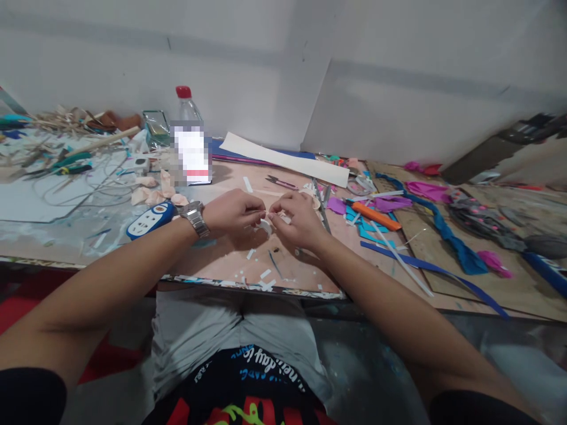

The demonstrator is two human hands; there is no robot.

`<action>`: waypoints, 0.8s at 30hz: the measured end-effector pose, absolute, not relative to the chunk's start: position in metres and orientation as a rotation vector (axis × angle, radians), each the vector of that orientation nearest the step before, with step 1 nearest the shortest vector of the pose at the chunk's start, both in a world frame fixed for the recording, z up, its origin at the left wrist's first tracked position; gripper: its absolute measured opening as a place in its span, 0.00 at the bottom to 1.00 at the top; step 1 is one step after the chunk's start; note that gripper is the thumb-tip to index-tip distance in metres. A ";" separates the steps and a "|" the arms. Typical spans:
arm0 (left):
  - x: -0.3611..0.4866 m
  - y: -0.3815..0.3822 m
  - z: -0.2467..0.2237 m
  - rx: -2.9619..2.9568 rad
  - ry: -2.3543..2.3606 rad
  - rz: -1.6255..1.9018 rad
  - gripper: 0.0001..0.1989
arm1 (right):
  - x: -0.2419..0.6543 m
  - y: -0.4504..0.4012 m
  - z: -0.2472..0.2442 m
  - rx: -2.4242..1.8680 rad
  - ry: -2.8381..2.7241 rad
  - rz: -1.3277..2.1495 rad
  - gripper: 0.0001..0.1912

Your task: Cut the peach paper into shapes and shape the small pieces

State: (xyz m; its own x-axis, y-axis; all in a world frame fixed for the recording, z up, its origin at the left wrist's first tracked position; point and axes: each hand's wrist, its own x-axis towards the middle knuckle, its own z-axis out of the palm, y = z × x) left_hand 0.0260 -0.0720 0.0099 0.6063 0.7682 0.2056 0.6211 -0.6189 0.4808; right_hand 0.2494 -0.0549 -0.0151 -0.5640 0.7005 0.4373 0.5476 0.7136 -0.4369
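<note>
Over the middle of the worktable [230, 251], my left hand [233, 211] and my right hand [299, 218] meet at the fingertips. Both are closed in a pinch around a small white curled strip [264, 226], which looks like paper or thin foam. Its upper part is hidden by my fingers. A metal watch [195, 218] sits on my left wrist. Below the hands lie white scraps [266, 274] and a thin dark blue sliver [275, 264]. Behind them rests a pair of small thread snips [281, 182].
A phone [192, 154] leans against a red-capped bottle [183, 94] at the back. Left are a blue-and-white power strip [150, 221], green-handled pliers [73, 162] and sticks. Right lie an orange utility knife [376, 215], blue strips [436, 273] and pink scraps. A long cream strip [286, 160] lies behind.
</note>
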 end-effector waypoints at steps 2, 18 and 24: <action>0.026 -0.072 0.010 2.472 1.103 0.561 0.18 | 0.250 -0.055 -0.014 -0.933 -2.340 0.309 0.08; 0.020 -0.067 0.010 2.145 0.970 0.411 0.18 | 0.251 -0.057 -0.011 -0.947 -2.334 0.349 0.08; 0.019 -0.065 0.004 2.020 0.869 0.327 0.20 | 0.250 -0.056 -0.011 -0.901 -2.373 0.302 0.08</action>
State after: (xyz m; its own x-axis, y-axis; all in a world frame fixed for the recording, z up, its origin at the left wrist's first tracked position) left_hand 0.0189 -0.0649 0.0044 0.7194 0.6880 -0.0960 0.4540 -0.3611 0.8146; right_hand 0.2502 -0.0565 -0.0112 -0.6055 0.6653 0.4367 0.5346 0.7465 -0.3961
